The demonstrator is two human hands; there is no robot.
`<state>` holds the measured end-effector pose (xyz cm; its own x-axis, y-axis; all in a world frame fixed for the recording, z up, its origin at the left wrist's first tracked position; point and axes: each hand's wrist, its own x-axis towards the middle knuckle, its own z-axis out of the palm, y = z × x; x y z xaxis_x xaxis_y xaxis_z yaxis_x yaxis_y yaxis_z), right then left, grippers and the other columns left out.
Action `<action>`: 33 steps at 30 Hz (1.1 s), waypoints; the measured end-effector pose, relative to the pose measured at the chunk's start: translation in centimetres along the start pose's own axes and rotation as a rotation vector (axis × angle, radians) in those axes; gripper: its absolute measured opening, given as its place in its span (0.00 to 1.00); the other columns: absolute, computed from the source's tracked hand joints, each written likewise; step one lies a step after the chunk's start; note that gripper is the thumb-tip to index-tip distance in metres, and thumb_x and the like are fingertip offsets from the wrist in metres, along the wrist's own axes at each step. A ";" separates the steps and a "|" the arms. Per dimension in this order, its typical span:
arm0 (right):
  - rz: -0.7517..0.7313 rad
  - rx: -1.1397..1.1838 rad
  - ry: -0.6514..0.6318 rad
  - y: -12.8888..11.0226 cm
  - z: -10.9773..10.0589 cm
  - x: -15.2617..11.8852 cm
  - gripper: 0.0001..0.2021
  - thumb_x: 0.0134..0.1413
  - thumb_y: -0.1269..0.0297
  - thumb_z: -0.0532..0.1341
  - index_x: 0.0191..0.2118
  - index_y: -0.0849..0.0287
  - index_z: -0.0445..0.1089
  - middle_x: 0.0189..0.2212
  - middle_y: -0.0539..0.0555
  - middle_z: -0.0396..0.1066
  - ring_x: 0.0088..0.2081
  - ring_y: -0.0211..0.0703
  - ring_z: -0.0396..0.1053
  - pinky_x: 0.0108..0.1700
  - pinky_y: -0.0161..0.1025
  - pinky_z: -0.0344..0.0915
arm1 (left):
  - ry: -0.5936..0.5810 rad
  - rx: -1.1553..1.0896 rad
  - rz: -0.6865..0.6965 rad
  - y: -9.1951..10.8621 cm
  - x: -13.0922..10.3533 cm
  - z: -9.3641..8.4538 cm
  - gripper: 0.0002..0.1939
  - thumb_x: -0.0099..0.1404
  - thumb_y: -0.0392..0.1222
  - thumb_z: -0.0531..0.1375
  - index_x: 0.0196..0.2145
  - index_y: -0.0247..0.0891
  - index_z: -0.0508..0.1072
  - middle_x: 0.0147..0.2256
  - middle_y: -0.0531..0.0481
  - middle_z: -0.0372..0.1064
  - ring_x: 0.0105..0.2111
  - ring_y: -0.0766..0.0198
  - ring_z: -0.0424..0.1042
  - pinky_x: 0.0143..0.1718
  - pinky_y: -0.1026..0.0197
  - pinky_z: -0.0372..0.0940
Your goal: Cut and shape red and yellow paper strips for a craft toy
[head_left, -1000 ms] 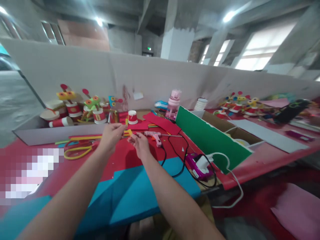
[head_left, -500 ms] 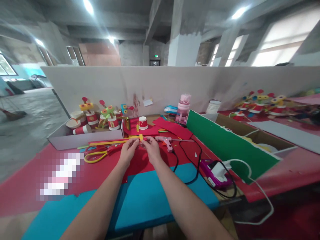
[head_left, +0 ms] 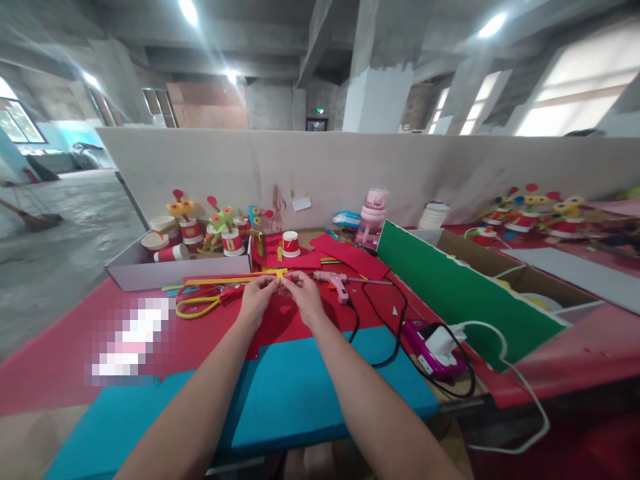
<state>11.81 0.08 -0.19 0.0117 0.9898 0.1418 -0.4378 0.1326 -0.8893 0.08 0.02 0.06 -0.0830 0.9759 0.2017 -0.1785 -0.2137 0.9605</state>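
Note:
Between my fingertips, over the red table sheet, is a small yellow paper strip [head_left: 281, 273]. My left hand [head_left: 257, 300] pinches it from the left, and my right hand [head_left: 303, 298] pinches it from the right; both are closed. Just right of my right hand lies a pink glue gun [head_left: 336, 285] with a black cord. Left of my left hand are yellow-handled scissors [head_left: 199, 307] and long yellow paper strips [head_left: 215, 281]. A red and white paper cup [head_left: 291, 244] stands upside down beyond my hands.
At the left, a white box [head_left: 180, 273] holds several paper-cup figures [head_left: 231, 233]. A green-sided box [head_left: 465, 293] and a purple power strip [head_left: 434, 353] with cables are at the right. Blue foam [head_left: 290, 393] lines the near edge; a pink bottle [head_left: 373, 217] stands behind.
The view has shifted slightly, so the scene sits a little further right. The yellow strip stood more upright before; now it appears lower and flatter between my fingertips.

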 end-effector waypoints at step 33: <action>-0.087 -0.188 0.076 0.4 -0.6 0.2 0.11 0.38 0.57 0.66 0.26 0.59 0.69 0.21 0.48 0.69 0.25 0.38 0.67 0.31 0.36 0.66 | 0.019 0.105 0.031 0.0 -0.3 0.3 0.14 0.46 0.45 0.68 0.27 0.33 0.74 0.23 0.52 0.70 0.24 0.68 0.65 0.27 0.65 0.58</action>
<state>12.16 0.33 -0.78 0.1125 0.9744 0.1946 -0.2573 0.2177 -0.9415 0.40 -0.25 0.05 -0.1056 0.9677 0.2290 -0.0717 -0.2371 0.9688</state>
